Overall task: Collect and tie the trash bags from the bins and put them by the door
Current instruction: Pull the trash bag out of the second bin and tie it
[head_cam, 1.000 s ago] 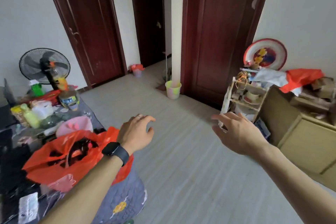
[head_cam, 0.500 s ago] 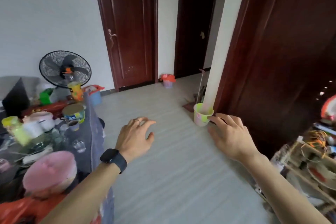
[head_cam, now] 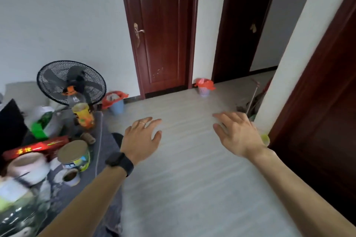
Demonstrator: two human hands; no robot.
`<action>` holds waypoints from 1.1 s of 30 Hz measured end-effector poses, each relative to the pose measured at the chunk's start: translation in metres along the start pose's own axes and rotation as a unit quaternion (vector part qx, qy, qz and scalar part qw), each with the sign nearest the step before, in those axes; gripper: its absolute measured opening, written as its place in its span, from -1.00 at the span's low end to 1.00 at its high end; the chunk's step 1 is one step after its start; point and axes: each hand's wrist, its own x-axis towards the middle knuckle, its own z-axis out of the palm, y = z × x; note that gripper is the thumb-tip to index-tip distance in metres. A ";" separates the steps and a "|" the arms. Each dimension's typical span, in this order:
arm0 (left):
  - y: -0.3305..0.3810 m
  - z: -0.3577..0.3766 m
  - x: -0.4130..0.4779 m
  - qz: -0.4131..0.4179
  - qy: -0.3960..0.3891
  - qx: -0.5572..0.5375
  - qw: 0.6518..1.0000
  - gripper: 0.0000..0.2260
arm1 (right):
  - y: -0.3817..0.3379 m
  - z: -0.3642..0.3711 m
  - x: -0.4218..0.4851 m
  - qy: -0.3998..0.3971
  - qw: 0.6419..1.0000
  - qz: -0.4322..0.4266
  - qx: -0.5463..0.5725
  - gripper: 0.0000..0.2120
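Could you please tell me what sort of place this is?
Probably a room in a lived-in home: a dark wooden door with a handle, a standing fan, and a small bin lined with an orange bag.

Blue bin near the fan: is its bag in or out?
In: the red plastic bag lines the round blue bin, draped over its rim.

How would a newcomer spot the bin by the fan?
Find the black fan by the white wall. On the floor just right of it stands a blue bin lined with a red bag. Its sides are solid, unlike the pale latticed bin beside the closed door.
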 end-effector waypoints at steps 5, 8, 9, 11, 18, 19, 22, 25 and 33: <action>-0.030 0.019 0.137 -0.012 0.003 0.007 1.000 -0.57 | 0.016 0.038 0.143 0.005 1.000 -0.009 0.001 -0.59; -0.059 0.041 0.227 -0.027 -0.005 0.002 1.000 -0.58 | 0.027 0.071 0.243 -0.009 1.000 -0.020 0.002 -0.58; -0.070 0.047 0.251 -0.034 -0.005 0.003 0.999 -0.58 | 0.029 0.081 0.272 -0.015 1.000 -0.023 0.007 -0.58; -0.095 0.058 0.302 -0.056 -0.006 0.004 0.998 -0.59 | 0.032 0.101 0.339 -0.025 0.999 -0.038 0.015 -0.59; -0.195 0.072 0.455 -0.156 0.001 -0.005 0.988 -0.62 | -0.003 0.171 0.576 -0.084 0.989 -0.113 0.053 -0.57; -0.209 0.074 0.472 -0.167 -0.001 -0.005 0.986 -0.61 | -0.011 0.181 0.604 -0.088 0.987 -0.127 0.051 -0.56; -0.265 0.089 0.539 -0.201 -0.004 -0.013 0.980 -0.55 | -0.043 0.219 0.693 -0.106 0.981 -0.156 0.051 -0.57; -0.323 0.115 0.609 -0.231 -0.001 -0.031 0.973 -0.61 | -0.073 0.262 0.774 -0.115 0.977 -0.173 0.048 -0.58; -0.455 0.171 0.799 -0.284 -0.073 -0.083 0.952 -0.63 | -0.134 0.360 0.995 -0.164 0.970 -0.175 0.051 -0.58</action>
